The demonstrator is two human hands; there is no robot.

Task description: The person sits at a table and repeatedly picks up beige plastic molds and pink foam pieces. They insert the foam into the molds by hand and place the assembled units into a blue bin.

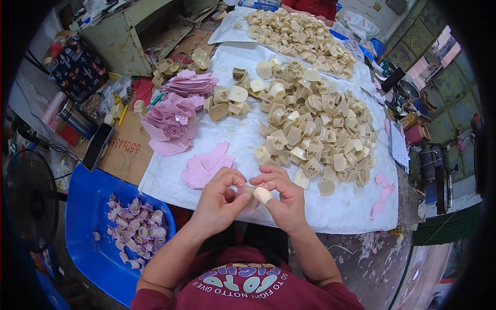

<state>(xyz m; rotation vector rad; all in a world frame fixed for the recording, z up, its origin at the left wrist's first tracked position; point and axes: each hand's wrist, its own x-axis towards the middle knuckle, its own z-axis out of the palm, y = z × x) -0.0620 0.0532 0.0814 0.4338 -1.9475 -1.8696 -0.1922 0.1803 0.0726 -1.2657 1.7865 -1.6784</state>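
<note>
Close to the table's near edge, my left hand and my right hand meet, their fingers closed around a small beige shoe heel with pink material on it. The fingers hide most of that piece. A pale wrap covers the tip of my right thumb. Just beyond my left hand lies a flat stack of pink cut pieces. A large heap of beige shoe heels spreads over the white cloth beyond my right hand. Heels covered in glittery pink lie at my lower left.
The covered heels are in a blue plastic tub left of the table. Thicker pink stacks, a phone and a steel flask are at left. A pink scrap lies right. Another person is across the table, behind a second heap.
</note>
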